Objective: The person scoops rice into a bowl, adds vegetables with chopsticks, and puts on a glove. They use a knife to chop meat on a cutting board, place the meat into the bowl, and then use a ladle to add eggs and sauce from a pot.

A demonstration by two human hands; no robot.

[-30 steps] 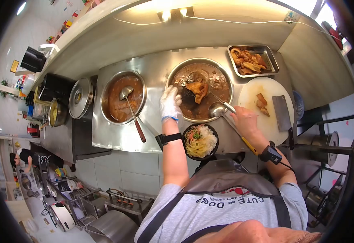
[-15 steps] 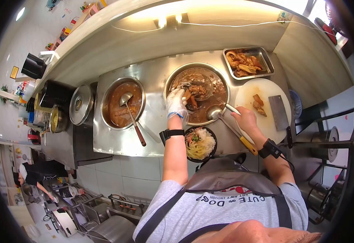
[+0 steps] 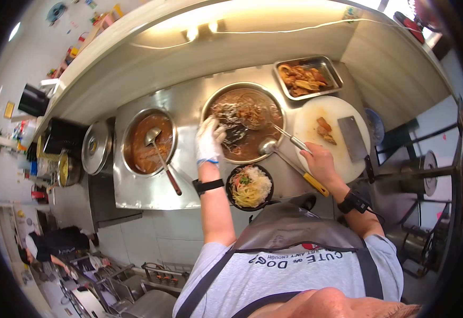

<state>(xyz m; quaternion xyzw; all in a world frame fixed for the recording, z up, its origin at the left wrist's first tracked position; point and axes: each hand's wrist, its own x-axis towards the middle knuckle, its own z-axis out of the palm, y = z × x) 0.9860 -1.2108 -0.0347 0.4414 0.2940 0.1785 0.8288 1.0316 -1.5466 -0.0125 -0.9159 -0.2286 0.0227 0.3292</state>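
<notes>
Holding strainer handle (image 3: 289, 137) | right grip (image 3: 319, 160): closed | left grip (image 3: 209, 140): loosely curled

Right hand (image 3: 319, 159) grips the strainer (image 3: 254, 110) by its handle, basket over the central pot (image 3: 280, 139) of brown broth. Gloved left hand (image 3: 210, 139) is at the pot's left rim. Rice bowl (image 3: 249, 186) stands just beside the pot; cleaver (image 3: 352, 139) lies on the round board (image 3: 312, 117), near cut meat (image 3: 325, 130).

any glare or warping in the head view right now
head view: strong fisheye, edges bowed, corners black; head view: wall lights flare, window at upper right blown out; head view: bright sheen on the steel counter between the pots; head view: distant co-worker too small for detail
</notes>
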